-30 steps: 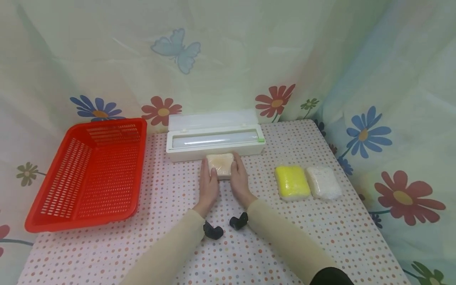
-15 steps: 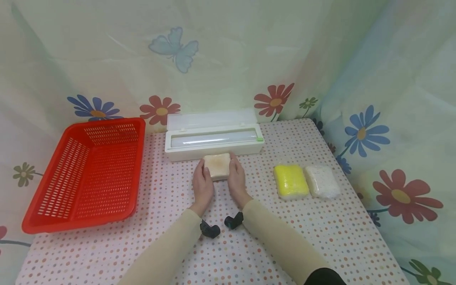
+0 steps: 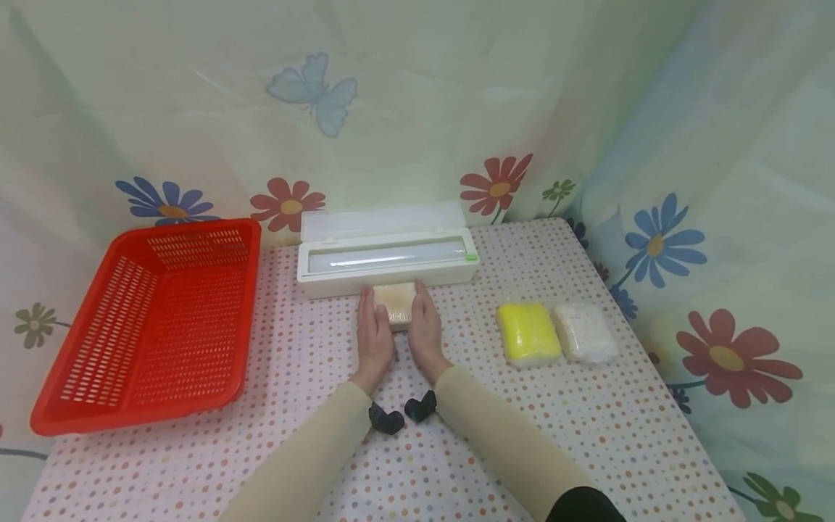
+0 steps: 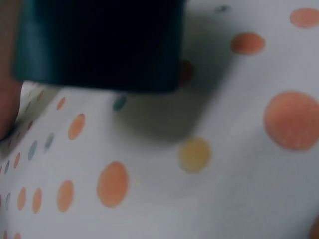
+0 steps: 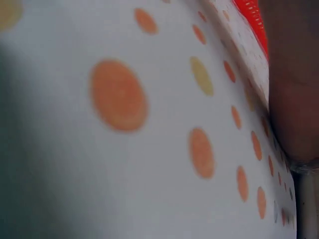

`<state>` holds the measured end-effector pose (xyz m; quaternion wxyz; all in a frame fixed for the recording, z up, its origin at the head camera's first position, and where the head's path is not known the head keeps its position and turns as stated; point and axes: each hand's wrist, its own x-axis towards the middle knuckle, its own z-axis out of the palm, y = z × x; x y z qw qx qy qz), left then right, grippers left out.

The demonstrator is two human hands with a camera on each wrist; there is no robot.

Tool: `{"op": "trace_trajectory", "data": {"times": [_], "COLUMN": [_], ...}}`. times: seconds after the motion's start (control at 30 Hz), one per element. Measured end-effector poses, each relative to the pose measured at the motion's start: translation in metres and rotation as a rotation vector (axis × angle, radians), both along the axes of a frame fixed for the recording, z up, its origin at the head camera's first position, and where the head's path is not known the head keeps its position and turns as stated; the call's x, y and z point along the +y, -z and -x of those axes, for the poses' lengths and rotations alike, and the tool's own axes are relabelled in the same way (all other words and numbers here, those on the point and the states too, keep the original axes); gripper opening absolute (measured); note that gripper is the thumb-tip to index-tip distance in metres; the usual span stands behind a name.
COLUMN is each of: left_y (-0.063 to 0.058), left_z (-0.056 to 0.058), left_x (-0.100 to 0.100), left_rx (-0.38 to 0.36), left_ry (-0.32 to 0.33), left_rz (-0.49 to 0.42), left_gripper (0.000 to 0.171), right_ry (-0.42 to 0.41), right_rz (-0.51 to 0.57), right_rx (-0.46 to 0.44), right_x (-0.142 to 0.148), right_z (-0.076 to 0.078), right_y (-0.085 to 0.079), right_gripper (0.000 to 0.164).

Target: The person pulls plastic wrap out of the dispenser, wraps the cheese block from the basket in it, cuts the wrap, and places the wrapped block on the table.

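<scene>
A cream block (image 3: 395, 302), faintly browned on top like sliced bread, sits on the table between both hands. Shiny clear film shows on its front side. My left hand (image 3: 375, 338) lies along its left side, fingers straight and pointing away from me. Along the right side, my right hand (image 3: 425, 330) presses in the same manner. Just behind the block stands a white cling film dispenser (image 3: 385, 281) with its lid raised and a clear roll inside. The wrist views show mostly tablecloth; the block is hidden in the left one and barely seen, if at all, in the right.
At the left stands a red plastic basket (image 3: 189, 319). On the right, a yellow block (image 3: 529, 333) and a white block (image 3: 585, 333), both in clear film, lie side by side. A dotted cloth (image 3: 443, 457) covers the table; a floral curtain (image 3: 404, 109) hangs behind.
The hands stay at the block, and their fingers now lie straighter along its sides than half a second ago. The whole head view has shifted slightly; the other things keep their places.
</scene>
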<state>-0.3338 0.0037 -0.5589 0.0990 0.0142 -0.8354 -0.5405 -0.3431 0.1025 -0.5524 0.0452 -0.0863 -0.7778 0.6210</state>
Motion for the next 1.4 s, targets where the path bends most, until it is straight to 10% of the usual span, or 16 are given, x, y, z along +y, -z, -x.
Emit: {"op": "trace_trajectory", "data": {"times": [0.73, 1.0, 1.2, 1.4], "left_y": [-0.014, -0.008, -0.018, -0.028], "left_z": [-0.024, -0.025, -0.020, -0.016], "left_x": [0.014, -0.006, -0.025, -0.049], "left_rx": [-0.113, -0.122, -0.120, -0.141], "left_ry": [-0.086, 0.021, 0.153, 0.457], "left_rz": [-0.076, 0.107, 0.215, 0.285], "left_gripper": [0.073, 0.130, 0.115, 0.117], "right_ry": [-0.022, -0.025, -0.135, -0.444], "right_rz": [0.040, 0.164, -0.030, -0.325], "right_rx": [-0.046, -0.039, 0.000, -0.034], "right_x": [0.004, 0.015, 0.044, 0.086], "right_z": [-0.012, -0.032, -0.045, -0.042], "right_y": [-0.003, -0.024, -0.028, -0.029], "right_gripper": [0.056, 0.049, 0.055, 0.090]}}
